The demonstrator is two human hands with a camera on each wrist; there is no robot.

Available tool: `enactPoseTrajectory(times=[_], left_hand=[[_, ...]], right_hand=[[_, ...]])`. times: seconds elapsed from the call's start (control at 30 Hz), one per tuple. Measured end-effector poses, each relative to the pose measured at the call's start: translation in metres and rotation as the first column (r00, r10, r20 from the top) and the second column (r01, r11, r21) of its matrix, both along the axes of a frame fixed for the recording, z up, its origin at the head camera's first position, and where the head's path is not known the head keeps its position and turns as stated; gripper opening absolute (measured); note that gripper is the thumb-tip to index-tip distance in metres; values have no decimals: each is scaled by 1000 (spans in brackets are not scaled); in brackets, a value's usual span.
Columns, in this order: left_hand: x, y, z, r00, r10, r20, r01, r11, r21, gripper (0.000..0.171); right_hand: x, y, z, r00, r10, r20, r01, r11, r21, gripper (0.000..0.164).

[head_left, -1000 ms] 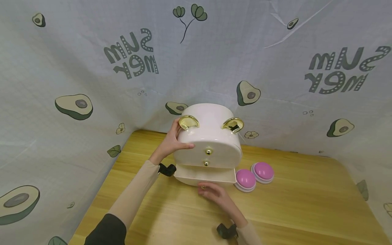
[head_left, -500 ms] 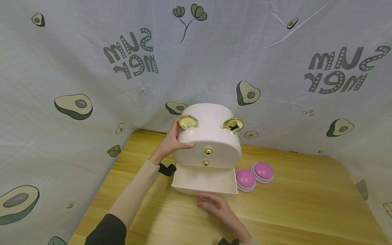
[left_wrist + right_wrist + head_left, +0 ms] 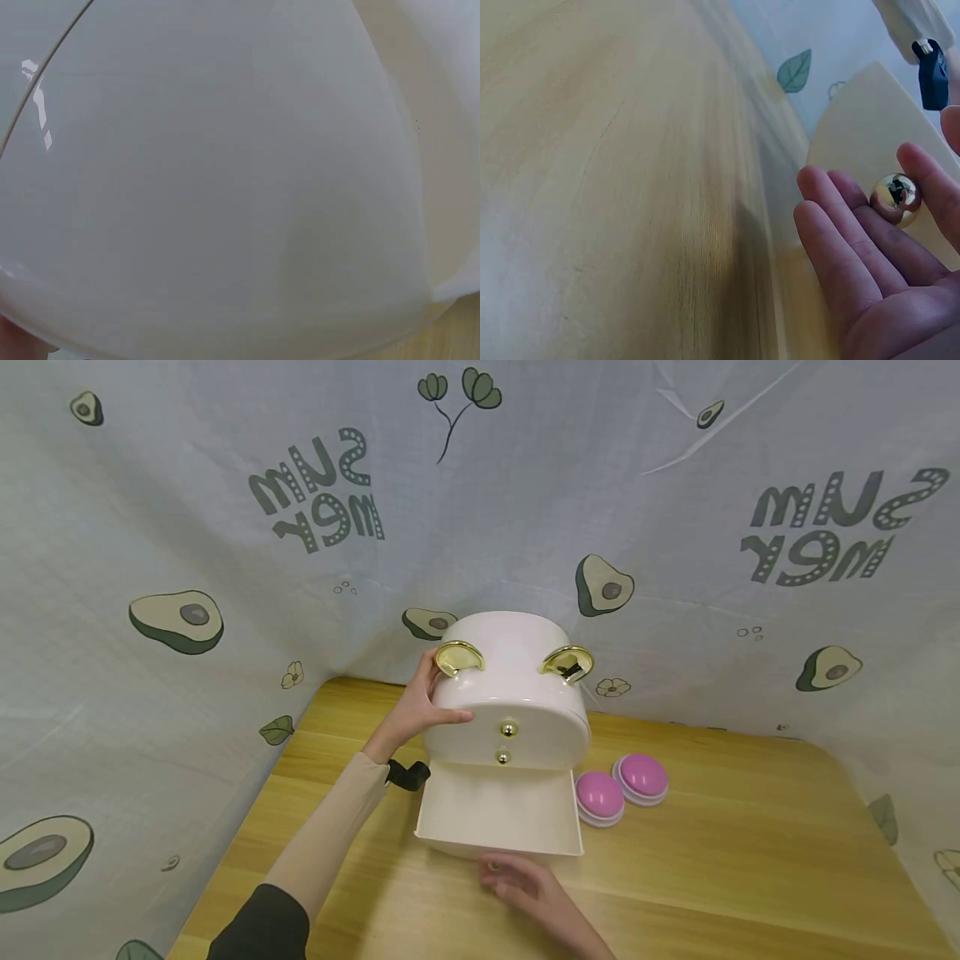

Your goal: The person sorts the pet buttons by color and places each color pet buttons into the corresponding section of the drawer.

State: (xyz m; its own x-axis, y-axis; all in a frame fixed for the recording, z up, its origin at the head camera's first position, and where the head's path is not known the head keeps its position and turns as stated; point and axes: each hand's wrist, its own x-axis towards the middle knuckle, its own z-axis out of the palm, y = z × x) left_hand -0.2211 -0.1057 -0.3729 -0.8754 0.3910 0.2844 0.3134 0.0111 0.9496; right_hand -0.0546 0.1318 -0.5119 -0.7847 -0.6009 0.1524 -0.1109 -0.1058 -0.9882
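Hanging behind everything, a pale cloth (image 3: 495,527) printed with avocados is seen in the head view. Below it, the bench (image 3: 750,835) is covered in wood grain. On it a white box (image 3: 513,689) is placed, its lowest drawer (image 3: 498,810) pulled out. The left wrist view is mostly filled by the box's glossy wall. By the left hand (image 3: 412,710) the box is gripped, thumb on the front, fingers round the side. The right hand (image 3: 528,889) is held, partly curled, at the drawer's front. Beside the drawer two pink domes (image 3: 600,795) are set. Smallest, the drawer's gold knob (image 3: 896,199), nearly covered in the head view, is shown plainly in the right wrist view, pinched among that hand's fingers.
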Motion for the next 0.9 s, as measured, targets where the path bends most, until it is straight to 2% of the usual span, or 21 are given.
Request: enactPoseTrajectory(times=[0.23, 0.67, 0.9], left_hand=[[-1, 1, -2, 1000, 0, 5, 0, 1000, 15, 92], [-1, 0, -2, 1000, -7, -4, 7, 999, 43, 89], [0, 1, -2, 1000, -11, 3, 11, 999, 44, 90]], right_hand=[[5, 0, 0, 1000, 1, -19, -1, 1000, 8, 36], [9, -2, -10, 995, 15, -102, -21, 998, -58, 37], [12, -3, -10, 993, 34, -117, -39, 998, -41, 41]])
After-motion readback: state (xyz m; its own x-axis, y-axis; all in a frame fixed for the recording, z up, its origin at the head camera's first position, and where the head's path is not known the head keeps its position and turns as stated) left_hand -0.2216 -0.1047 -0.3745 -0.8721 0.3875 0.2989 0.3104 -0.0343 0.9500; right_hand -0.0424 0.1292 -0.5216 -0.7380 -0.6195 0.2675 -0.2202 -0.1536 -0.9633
